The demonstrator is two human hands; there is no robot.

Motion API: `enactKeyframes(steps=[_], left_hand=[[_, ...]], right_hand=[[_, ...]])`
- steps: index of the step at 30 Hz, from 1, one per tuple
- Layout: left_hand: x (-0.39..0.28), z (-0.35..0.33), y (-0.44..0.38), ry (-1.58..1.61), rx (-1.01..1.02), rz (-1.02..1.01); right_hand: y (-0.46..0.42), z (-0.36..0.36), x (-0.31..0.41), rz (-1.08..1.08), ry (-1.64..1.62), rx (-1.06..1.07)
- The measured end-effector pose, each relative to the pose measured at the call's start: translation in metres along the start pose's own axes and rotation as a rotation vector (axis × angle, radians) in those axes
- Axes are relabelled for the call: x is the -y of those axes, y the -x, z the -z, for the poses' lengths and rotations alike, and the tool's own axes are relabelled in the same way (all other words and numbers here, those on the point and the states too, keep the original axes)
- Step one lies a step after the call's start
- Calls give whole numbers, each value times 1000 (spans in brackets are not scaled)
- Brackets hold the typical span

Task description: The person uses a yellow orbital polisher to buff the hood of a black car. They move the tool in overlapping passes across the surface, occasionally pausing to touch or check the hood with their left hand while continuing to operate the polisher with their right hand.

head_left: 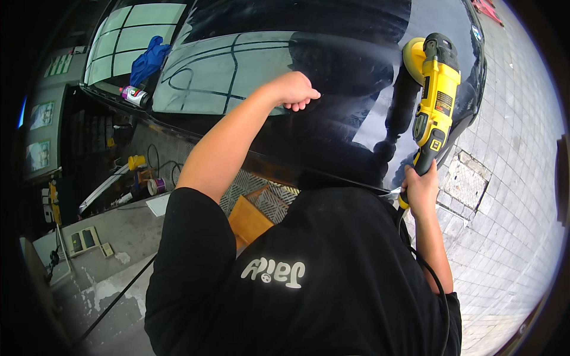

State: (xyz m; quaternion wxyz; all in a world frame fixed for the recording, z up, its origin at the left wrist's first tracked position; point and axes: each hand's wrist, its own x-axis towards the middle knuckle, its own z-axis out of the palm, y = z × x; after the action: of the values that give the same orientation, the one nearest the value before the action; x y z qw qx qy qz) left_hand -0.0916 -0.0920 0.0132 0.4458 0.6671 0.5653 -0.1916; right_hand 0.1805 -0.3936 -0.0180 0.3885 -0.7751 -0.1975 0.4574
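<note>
My right hand (421, 189) grips the rear handle of a yellow and black corded polisher (438, 95). The polisher lies along the right part of a glossy black car hood (329, 133), its yellow foam pad (414, 60) tilted on edge at the far end. Over the middle of the hood is my left hand (296, 91), fingers curled in and nothing visible in them. Whether it touches the paint cannot be told. A blue cloth (150, 60) and a bottle with a purple and white label (133, 95) rest at the base of the windshield (133, 31).
The polisher's black cord (429, 267) runs down past my right arm. A wooden stool or box (249, 218) stands close on my left, by floor grating. Farther left are a labelled tub (156, 187) and a yellow container (136, 162). Paving (521, 178) lies to the right.
</note>
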Motion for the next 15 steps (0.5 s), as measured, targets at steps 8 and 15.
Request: enactKeyframes(steps=[8, 15], left_hand=[[-8, -3, -8, 21, -12, 97], [-11, -3, -4, 15, -10, 79]], right_hand=[[0, 1, 0, 11, -23, -9], [1, 0, 1, 10, -20, -11]])
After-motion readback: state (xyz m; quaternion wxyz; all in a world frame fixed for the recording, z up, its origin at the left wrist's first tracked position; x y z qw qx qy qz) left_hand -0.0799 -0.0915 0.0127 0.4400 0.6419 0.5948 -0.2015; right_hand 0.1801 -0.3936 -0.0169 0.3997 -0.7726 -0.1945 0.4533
